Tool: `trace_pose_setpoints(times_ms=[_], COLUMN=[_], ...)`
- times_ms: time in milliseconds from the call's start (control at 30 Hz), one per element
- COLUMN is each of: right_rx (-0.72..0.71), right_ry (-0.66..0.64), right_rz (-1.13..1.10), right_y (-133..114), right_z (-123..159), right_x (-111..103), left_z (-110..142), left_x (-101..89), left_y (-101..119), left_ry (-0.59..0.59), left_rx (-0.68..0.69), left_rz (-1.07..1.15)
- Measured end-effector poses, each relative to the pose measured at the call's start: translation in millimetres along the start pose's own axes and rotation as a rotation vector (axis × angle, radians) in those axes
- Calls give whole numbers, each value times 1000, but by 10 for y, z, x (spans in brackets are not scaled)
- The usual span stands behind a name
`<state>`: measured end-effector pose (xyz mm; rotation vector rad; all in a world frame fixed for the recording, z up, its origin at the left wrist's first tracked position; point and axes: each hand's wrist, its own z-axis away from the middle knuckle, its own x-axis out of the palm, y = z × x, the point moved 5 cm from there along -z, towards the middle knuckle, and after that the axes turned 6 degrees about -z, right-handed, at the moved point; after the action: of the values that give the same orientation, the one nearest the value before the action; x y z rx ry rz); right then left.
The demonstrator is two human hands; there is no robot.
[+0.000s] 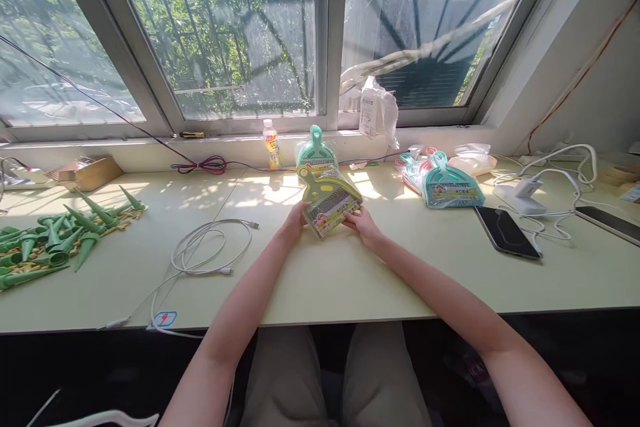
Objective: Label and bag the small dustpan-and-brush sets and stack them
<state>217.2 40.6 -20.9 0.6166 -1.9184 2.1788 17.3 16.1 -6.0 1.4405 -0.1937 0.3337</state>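
Note:
Between both hands, tilted above the table (pixel 320 287), is a yellow-green mini dustpan set (pixel 330 199) in clear plastic with a printed label. My left hand (pixel 296 219) grips its left edge, and my right hand (pixel 367 227) pinches the lower right edge. Just behind it, near the window ledge, stands a teal packaged dustpan set (pixel 316 143), its lower part hidden by the yellow-green one. Further right lies another teal dustpan set (pixel 453 185) against pink-edged packages.
Left are green cone-shaped pieces (pixel 55 240), a white cable (pixel 210 270) and a cardboard box (pixel 87 175). A drink bottle (pixel 271 147), bundled wires (pixel 213 165) and a white package (pixel 376 110) line the back. A phone (pixel 507 232) and charger (pixel 525 195) lie right.

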Motion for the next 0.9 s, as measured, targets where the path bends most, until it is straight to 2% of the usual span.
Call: trace_pose_setpoints(times_ms=[133, 900], right_rx=[6, 40], right_ry=[-26, -46], right_rz=[9, 5], right_y=[-1, -7], right_z=[-8, -5], right_x=[7, 11], left_z=[5, -31], left_x=[-4, 12], left_y=[11, -12], left_ry=[70, 25], left_rx=[20, -15], left_rz=[-44, -76])
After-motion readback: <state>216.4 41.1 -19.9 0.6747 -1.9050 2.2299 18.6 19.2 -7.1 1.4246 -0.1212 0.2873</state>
